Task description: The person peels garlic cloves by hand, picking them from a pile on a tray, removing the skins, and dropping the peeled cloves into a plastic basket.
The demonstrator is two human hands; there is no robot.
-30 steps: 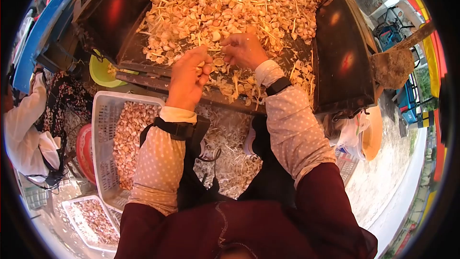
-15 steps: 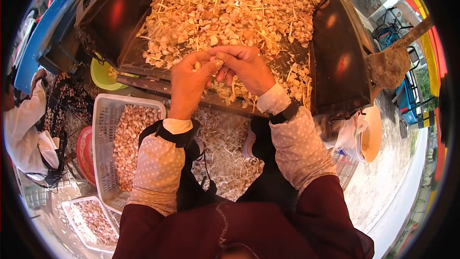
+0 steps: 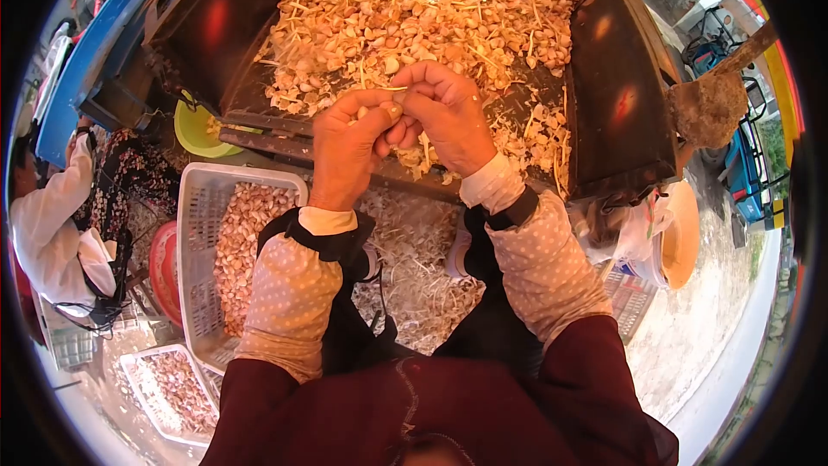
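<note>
My left hand (image 3: 347, 147) is closed, thumb against fingers, with a pale garlic clove (image 3: 362, 112) showing between them. Beside it, my right hand (image 3: 444, 116) pinches a thin yellowish strip (image 3: 381, 88) that stretches toward the left fingertips. Both hands are above the near edge of a dark tray (image 3: 293, 134). Beyond them, a thick layer of garlic cloves (image 3: 423, 13) mixed with skins and stalks covers the tray. Loose skins (image 3: 539, 142) lie to the right of my hands.
A white crate (image 3: 197, 207) of cloves stands at my left, near a green bowl (image 3: 197, 131), a red basin (image 3: 164, 272) and a smaller white basket (image 3: 138, 380). Another person (image 3: 52, 224) sits at far left. A bucket (image 3: 681, 237) stands at right. Skins litter the floor (image 3: 418, 276).
My hands have drawn slightly apart at the fingertips, and a thin strip now shows between them. The whole view has shifted slightly.
</note>
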